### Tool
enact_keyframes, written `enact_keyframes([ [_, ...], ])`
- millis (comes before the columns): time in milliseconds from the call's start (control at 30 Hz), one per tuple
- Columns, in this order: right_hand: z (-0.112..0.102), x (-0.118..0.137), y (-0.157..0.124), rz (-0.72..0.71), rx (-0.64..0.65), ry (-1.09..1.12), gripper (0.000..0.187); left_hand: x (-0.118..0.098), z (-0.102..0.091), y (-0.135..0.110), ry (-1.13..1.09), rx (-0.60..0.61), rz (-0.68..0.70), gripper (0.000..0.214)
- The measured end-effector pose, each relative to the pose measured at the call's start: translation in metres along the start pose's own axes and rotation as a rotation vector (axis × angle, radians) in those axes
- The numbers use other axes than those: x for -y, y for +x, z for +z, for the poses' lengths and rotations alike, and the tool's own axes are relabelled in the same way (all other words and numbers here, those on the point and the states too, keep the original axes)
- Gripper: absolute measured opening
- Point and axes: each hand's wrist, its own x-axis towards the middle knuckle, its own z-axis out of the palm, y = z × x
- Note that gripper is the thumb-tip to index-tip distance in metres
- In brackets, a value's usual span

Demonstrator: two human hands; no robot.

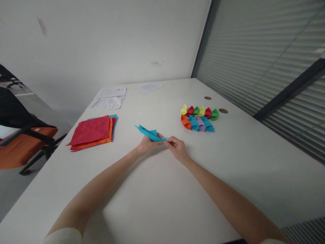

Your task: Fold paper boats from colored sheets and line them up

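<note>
A blue folded paper point(148, 133) is held up over the middle of the white table point(152, 189). My left hand point(148, 144) grips it from below, fingers behind and thumb in front. With thumb and fingertips, my right hand point(177, 146) pinches the small pointed right end of the same paper. The paper's left end splits into loose, pointed layers. To the left lies a stack of coloured paper sheets point(91, 130), red on top, with orange, blue and purple edges showing. At the right, several small folded paper pieces point(200, 118) sit in two rows, in yellow, red, green, orange, blue and purple.
Printed sheets point(109, 98) lie at the table's far left, and another printed sheet point(149, 88) is near the wall. Two round brown spots point(223, 110) mark the right edge beside the blinds point(254, 51). An orange chair point(27, 142) stands left of the table.
</note>
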Motion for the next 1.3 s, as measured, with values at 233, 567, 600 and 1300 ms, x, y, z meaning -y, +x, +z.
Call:
enact_keyframes([
  [233,-0.001,-0.004,0.002,-0.024,-0.038,-0.067,0.028,0.004,0.002,-0.001,-0.070,0.033,-0.022,0.029],
  [567,-0.001,-0.006,0.000,-0.005,-0.049,-0.011,0.026,0.003,0.005,-0.002,-0.112,0.000,-0.029,0.026],
  [600,-0.001,-0.005,0.000,-0.007,-0.056,-0.009,0.026,0.003,0.005,-0.002,-0.112,-0.002,-0.028,0.026],
  [1300,-0.001,-0.001,0.000,0.102,-0.033,0.056,0.029,0.009,0.006,0.000,-0.060,-0.045,0.041,0.027],
])
